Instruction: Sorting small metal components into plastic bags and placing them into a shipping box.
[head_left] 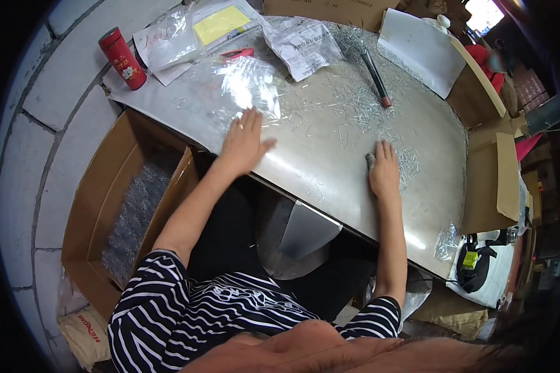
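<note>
My left hand (244,144) lies flat on the metal tabletop near its front edge, fingers stretched out and thumb apart, holding nothing. Just beyond its fingertips is a shiny clear plastic bag (242,84). Farther right, my right hand (385,173) rests palm down with the fingers close together. A small dark grey thing (371,160) shows at its inner side, seemingly under the hand; its kind is unclear and the thumb is hidden. Thin silvery wire-like pieces (409,163) are scattered beside that hand and up the table.
A dark rod with a reddish end (376,78) lies among the wire pieces. At the far left stands a red flask (123,59). A cardboard box (84,205) with a grey mass of small parts sits by my left arm. An open carton (482,180) borders the table's right side.
</note>
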The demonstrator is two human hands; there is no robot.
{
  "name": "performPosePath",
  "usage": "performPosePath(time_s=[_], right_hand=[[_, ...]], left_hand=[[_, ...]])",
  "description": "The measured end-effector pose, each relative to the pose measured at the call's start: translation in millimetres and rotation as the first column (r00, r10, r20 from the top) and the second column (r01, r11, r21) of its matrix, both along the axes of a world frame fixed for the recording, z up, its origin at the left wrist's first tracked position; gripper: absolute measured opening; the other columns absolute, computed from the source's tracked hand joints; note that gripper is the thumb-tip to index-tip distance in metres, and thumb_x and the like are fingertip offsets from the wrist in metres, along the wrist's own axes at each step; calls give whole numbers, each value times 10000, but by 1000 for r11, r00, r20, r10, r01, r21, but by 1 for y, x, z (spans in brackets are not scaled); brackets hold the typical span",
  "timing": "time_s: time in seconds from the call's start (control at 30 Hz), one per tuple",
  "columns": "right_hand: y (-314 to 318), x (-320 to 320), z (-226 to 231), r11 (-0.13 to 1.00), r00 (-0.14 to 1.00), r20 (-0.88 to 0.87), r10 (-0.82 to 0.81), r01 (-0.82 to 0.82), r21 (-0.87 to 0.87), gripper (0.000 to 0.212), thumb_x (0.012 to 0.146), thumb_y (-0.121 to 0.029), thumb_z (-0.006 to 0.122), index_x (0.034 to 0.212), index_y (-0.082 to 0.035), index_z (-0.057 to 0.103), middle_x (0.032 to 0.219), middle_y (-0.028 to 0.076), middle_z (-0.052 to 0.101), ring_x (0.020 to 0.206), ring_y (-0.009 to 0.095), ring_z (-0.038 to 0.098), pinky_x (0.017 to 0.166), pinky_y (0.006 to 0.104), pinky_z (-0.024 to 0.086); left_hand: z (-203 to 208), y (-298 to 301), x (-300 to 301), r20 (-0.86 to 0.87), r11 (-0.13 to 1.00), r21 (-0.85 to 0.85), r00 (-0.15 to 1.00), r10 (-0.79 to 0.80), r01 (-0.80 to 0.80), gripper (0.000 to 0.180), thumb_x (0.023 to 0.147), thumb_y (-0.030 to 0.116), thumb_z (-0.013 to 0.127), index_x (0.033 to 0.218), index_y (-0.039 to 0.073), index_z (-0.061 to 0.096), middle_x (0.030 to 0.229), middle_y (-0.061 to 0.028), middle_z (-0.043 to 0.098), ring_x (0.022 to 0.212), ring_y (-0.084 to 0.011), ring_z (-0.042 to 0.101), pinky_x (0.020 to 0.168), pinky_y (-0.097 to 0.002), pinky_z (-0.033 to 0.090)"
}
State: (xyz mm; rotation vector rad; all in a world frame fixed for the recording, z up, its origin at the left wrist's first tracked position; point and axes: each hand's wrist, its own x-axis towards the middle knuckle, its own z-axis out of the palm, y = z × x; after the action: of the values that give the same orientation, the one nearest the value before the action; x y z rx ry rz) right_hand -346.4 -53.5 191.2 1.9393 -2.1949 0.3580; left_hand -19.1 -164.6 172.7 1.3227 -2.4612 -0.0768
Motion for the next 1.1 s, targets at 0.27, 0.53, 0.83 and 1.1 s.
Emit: performPosePath(time_s=[0.27, 0.53, 0.83, 1.1], right_hand=[[47, 45, -3, 999, 931, 362, 44, -40, -18, 492, 863, 47, 438, 1354, 36, 456, 1464, 210, 396, 1407, 347, 297, 1163, 388, 237], [109, 127, 37, 981, 637, 755, 153, -9, -191, 315, 883, -44, 600, 1194, 4, 614, 1168, 141, 657, 1126, 243, 598, 992, 339, 427], [173, 161, -16, 985, 114, 993, -36, -166, 55, 123, 847, -17, 670, 970, -10, 668, 747, 7, 630, 639, 57, 551, 540, 229, 458], [216, 134, -91, 990, 445, 894, -47, -100, 102, 105, 844, -35, 641, 912, 19, 699, 770, 89, 675, 663, 152, 631, 622, 305, 512]], left_hand=[[-41, 82, 23, -261, 943, -236, 920, -294, 234, 388, 881, 239, 609, 1237, 87, 573, 1282, -87, 545, 1215, -260, 505, 1082, -455, 303], [4, 92, -3, -682, 891, -22, 644, -346, 454, 99, 859, 83, 604, 781, 28, 576, 758, -114, 538, 760, -304, 545, 730, -385, 426], [-19, 167, 4, -748, 452, 615, 660, 74, 646, 59, 837, 40, 661, 861, -7, 633, 751, -84, 655, 611, -111, 581, 585, -262, 466], [-86, 187, 13, -415, 511, 754, 902, -115, 412, 242, 694, 118, 810, 755, -22, 623, 702, -123, 656, 612, -157, 602, 592, -312, 468]])
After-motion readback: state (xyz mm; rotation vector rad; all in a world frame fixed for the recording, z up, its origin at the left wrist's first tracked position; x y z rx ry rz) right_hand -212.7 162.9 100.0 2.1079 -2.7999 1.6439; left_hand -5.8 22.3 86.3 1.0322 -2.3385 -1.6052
